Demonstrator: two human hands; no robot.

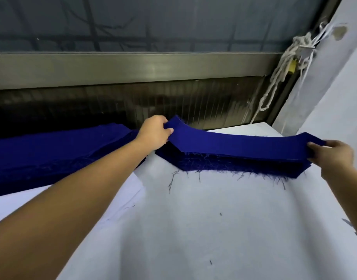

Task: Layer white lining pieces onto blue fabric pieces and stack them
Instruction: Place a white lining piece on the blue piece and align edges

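A long curved blue fabric piece (234, 143) is lifted a little above a stack of like blue pieces (224, 164) with frayed edges. My left hand (155, 133) pinches its left end, thumb on top. My right hand (333, 156) pinches its right end. The stack lies on a white sheet (193, 219) covering the table. No separate white lining piece can be told apart from the sheet.
A second, bigger pile of blue fabric (52, 154) lies to the left, partly under my left forearm. Behind the table runs a metal window frame (133, 67). A white wall with knotted cord (284, 63) and a padlock stands at the right.
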